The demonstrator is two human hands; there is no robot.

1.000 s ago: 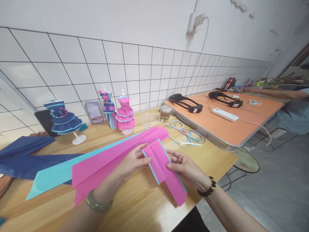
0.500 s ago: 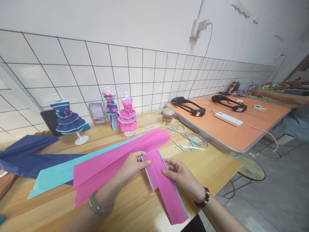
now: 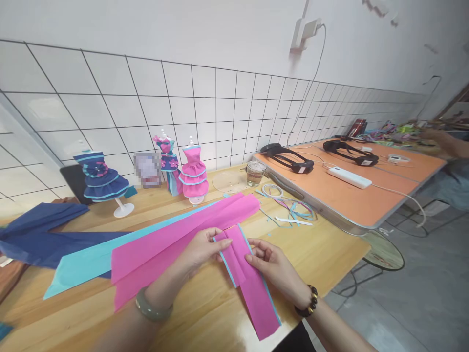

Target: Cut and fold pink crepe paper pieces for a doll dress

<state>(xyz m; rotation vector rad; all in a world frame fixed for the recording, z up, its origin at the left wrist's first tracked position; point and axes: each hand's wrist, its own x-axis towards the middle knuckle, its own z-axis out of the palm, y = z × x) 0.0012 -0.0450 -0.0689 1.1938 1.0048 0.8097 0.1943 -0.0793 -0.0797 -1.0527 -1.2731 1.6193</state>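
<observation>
Your L hand (image 3: 205,248) pinches the pink strip (image 3: 255,293) by its L blue edge; your R hand (image 3: 271,264) has the R edge. Pink sheets (image 3: 164,244) lie just behind on the table (image 3: 196,310), w/ navy cloth (image 3: 36,239) far L. 3 mini dresses (image 3: 194,178) & a glass (image 3: 255,176) at back.

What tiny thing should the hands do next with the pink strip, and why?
Maybe the left hand should smooth the creases in the pink strip: they show beside its thumb, and the right hand pinches the strip's opposite blue edge, so it could probably hold everything steady.
</observation>
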